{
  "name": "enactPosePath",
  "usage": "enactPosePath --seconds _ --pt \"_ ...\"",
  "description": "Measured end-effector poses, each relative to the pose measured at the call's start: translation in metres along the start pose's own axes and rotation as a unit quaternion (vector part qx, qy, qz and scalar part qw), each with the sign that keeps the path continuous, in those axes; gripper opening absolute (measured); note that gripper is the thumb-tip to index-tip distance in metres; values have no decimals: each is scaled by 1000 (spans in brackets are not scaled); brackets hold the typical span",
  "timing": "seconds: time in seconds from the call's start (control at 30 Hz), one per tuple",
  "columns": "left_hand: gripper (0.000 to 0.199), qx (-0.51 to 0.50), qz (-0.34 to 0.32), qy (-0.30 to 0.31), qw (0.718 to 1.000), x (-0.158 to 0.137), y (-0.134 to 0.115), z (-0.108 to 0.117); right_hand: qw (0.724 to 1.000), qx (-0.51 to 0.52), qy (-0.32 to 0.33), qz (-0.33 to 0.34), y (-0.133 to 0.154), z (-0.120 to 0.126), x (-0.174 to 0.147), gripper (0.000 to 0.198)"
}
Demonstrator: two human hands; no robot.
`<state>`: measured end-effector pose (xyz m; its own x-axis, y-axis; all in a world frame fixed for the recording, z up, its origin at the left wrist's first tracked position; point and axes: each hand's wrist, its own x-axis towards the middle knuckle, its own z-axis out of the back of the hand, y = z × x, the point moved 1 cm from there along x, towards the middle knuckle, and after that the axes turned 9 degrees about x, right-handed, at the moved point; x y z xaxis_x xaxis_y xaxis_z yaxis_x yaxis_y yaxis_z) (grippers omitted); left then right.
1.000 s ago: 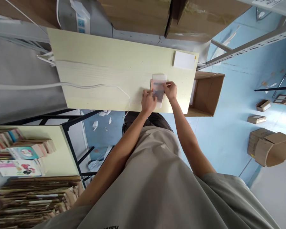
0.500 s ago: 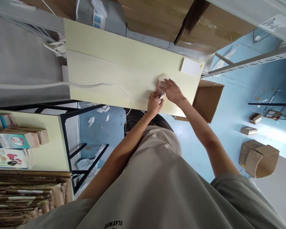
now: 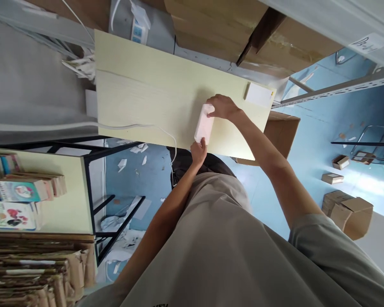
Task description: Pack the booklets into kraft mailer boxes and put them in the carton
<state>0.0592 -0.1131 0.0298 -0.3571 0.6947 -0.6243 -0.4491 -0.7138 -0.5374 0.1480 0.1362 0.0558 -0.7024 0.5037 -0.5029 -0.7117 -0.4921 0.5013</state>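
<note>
Between my two hands is a slim white box point(image 3: 204, 123), tilted and held over the pale yellow table point(image 3: 153, 94). My left hand point(image 3: 199, 152) grips its near end, thumb lying on the upper face. At the far end, the fingers of my right hand point(image 3: 222, 106) are wrapped round the box's corner. What is printed on the box, if anything, is too faint to read. Another flat white box point(image 3: 259, 94) lies by the table's right end, apart from both hands.
A white cable point(image 3: 131, 126) crosses the table's near left part and hangs over the front edge. Large cardboard boxes point(image 3: 211, 27) stand behind the table. An open carton point(image 3: 281, 134) is beside its right end. Books point(image 3: 22, 187) lie on a shelf at left.
The white box has been turned so that its broad face shows. My right hand has shifted left to its far end, and my left hand has moved slightly nearer my body.
</note>
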Motion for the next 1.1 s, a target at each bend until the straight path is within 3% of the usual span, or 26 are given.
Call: enactPosePath --seconds 0.17,0.37,0.43,0.53,0.57,0.63,0.73,0.83,0.9,1.0,1.1 --pt "54 4 66 53 996 11 -9 12 997 22 -23 -65 15 -28 19 42" --pt "52 44 91 196 975 24 -4 52 979 53 -139 -137 39 -49 -14 52" --pt "48 103 48 142 983 31 -1 70 977 55 -157 -132 53 -58 -36 53" --pt "28 171 -74 -28 982 44 -2 86 982 62 -130 -121 72 -79 -68 48" --pt "31 183 -111 -57 975 49 -3 87 984 69 -113 -118 77 -86 -75 46" --pt "43 196 -162 -57 965 57 -4 85 985 85 -94 -118 83 -99 -84 43" --pt "45 205 -195 -17 959 65 -6 84 982 104 -95 -124 88 -105 -87 45" --pt "52 219 -197 -19 955 66 -17 95 979 115 -103 -135 93 -94 -88 43" --pt "59 212 -208 -44 954 63 -37 104 973 123 -135 -140 95 -75 -92 39" --pt "63 153 -264 -71 950 58 -90 114 959 123 -217 -133 93 -34 -105 34" --pt "57 90 -339 -90 932 52 -163 123 935 106 -318 -118 85 24 -122 32"
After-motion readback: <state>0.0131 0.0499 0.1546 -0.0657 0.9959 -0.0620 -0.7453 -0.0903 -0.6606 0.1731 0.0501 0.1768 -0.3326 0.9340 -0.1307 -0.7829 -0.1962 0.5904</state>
